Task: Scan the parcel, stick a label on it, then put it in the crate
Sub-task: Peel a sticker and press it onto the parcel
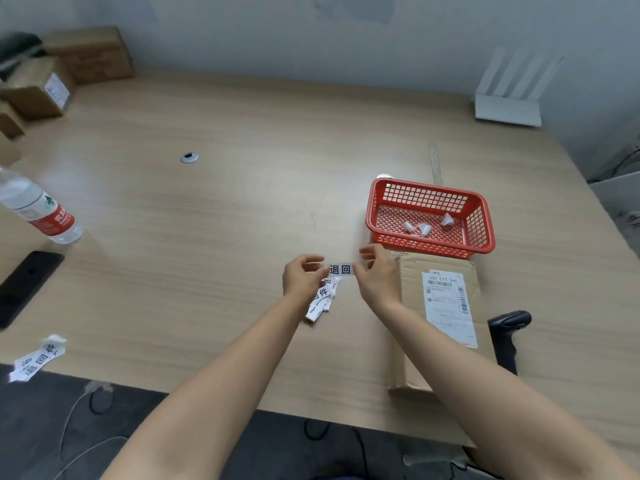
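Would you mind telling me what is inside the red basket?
The red basket holds only a few curled white paper scraps; its near wall hides little, and no parcel is inside.

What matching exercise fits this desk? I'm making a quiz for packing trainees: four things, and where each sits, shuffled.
Things:
1. bottle
2. crate
3. scanner
4. label

Places:
A. held between both hands
B. right of the parcel
C. far left of the table
D. just beyond the parcel

Pairs: 1-C, 2-D, 3-B, 4-A. The left hand and right hand pinch the label's ends.
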Motion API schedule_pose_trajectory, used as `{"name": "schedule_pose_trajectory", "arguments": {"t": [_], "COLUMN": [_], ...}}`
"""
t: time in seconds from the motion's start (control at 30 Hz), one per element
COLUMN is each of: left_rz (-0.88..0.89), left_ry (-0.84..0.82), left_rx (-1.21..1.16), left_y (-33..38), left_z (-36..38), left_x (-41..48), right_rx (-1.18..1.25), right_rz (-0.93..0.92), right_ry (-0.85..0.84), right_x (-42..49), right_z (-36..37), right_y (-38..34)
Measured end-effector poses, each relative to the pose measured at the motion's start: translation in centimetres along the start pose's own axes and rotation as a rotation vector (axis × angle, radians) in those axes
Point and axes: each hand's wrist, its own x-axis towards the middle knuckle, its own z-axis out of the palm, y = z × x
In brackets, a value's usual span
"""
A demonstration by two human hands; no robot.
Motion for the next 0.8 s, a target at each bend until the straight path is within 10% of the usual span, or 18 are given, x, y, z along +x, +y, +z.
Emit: {"name": "schedule_pose_trajectory", "arguments": {"t": [0.27, 0.8], "left_rz": [0.069, 0.058], "left_ry": [-0.142, -0.346], "left_rx": [-0.25, -0.374], "left_y": [4.8, 6.2], "left_z": [2.7, 5.9], "left_x": [-4.7, -7.5], "right_rx": [-0.358, -0.181], "right_rz": [-0.546, -0.466], "right_ry": [0.364, 0.245], "right_x": [-1.8, -3.2], "right_z": [-5.7, -9.5], "right_y": [-1.5, -0.7]}}
